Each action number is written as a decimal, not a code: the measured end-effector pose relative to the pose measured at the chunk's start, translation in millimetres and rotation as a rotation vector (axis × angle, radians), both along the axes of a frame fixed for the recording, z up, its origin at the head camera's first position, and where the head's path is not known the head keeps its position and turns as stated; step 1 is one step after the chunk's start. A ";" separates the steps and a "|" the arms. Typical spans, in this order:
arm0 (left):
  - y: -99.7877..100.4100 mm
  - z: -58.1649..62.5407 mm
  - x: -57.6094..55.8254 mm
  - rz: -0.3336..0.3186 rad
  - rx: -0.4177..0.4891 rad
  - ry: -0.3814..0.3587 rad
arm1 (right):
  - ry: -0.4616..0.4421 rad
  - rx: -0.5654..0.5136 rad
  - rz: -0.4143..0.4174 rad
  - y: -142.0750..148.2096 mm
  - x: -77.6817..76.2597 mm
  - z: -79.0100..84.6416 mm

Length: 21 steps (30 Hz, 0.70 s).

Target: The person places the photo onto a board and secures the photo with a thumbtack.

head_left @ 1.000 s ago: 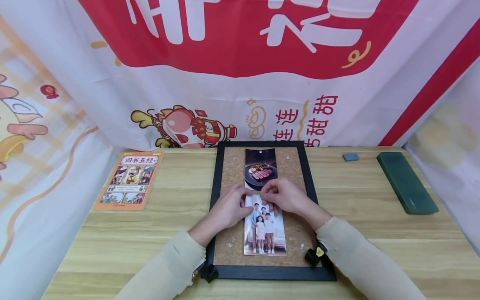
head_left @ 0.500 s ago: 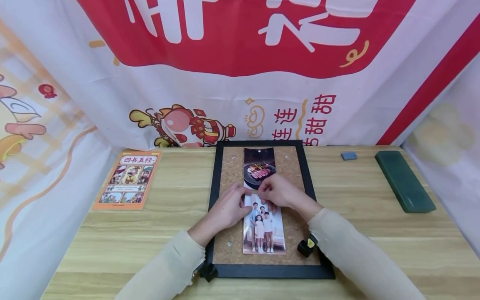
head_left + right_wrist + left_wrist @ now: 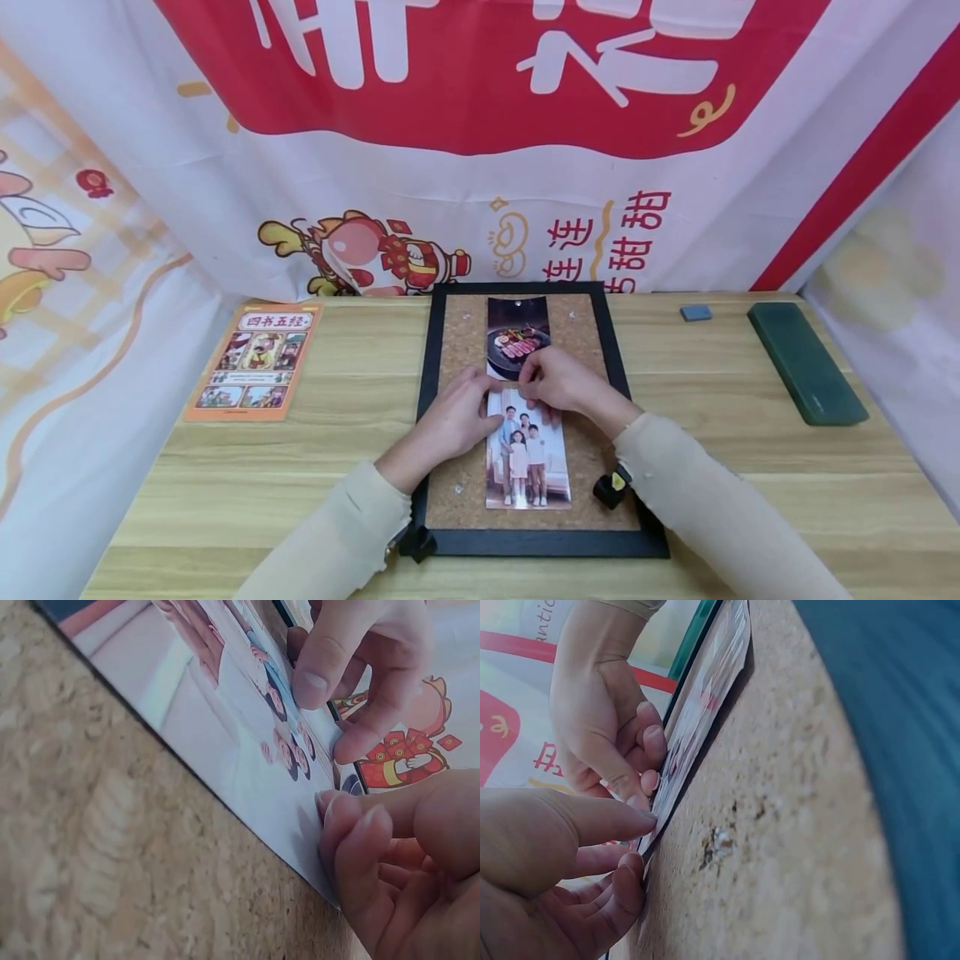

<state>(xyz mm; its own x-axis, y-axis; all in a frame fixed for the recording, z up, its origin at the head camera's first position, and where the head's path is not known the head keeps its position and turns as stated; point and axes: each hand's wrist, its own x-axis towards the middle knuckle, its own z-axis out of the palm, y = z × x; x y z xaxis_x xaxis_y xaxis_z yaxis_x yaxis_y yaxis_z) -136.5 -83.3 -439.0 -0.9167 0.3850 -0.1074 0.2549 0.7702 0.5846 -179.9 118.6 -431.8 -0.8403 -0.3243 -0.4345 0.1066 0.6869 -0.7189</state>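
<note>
A family photo (image 3: 555, 483) lies upright on the cork board (image 3: 592, 392), directly below a steak photo (image 3: 510, 315). My left hand (image 3: 457, 417) rests on the family photo's upper left, its thumb on the print and its forefinger at the top edge. At the middle of that edge my right hand (image 3: 566, 385) pinches a tiny thing, apparently a clear pushpin, almost wholly hidden by the fingertips. In the right wrist view the left thumb (image 3: 311, 688) lies on the print, close to the right fingertips (image 3: 341, 814).
Small clear pins (image 3: 467, 316) stand in the cork. A black frame (image 3: 525, 543) borders the board. An orange booklet (image 3: 255, 360) lies at left; a blue block (image 3: 696, 312) and a dark green case (image 3: 808, 362) lie at right. A printed cloth (image 3: 465, 175) hangs behind.
My right wrist and forearm have shifted slightly left, while the fingertips stay at the family photo's top edge. My left hand and both photos keep their places on the board.
</note>
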 end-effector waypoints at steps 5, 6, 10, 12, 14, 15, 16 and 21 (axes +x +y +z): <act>-1.9 -13.0 -4.2 -0.013 0.000 0.008 | 0.024 0.047 0.015 2.2 1.5 -0.9; -3.1 -19.2 -6.6 -0.011 0.001 0.008 | 0.027 0.047 0.016 3.2 1.5 -1.8; -7.5 -44.2 -16.7 0.001 -0.011 0.007 | 0.034 0.029 0.006 6.8 1.0 -7.6; -9.2 -42.6 -16.0 -0.006 -0.016 0.006 | 0.039 0.023 -0.003 8.3 2.8 -10.2; -10.1 -35.7 -12.6 -0.010 -0.009 -0.006 | 0.048 0.012 0.004 11.2 5.3 -12.6; -10.3 -31.0 -10.3 -0.015 -0.007 -0.010 | 0.052 0.005 0.010 13.2 6.7 -13.6; -10.2 -26.0 -7.7 -0.014 -0.010 -0.015 | 0.056 -0.005 0.017 15.4 8.3 -14.1; -9.9 -4.8 3.1 -0.003 0.003 -0.051 | 0.062 -0.057 0.060 29.3 16.5 -12.6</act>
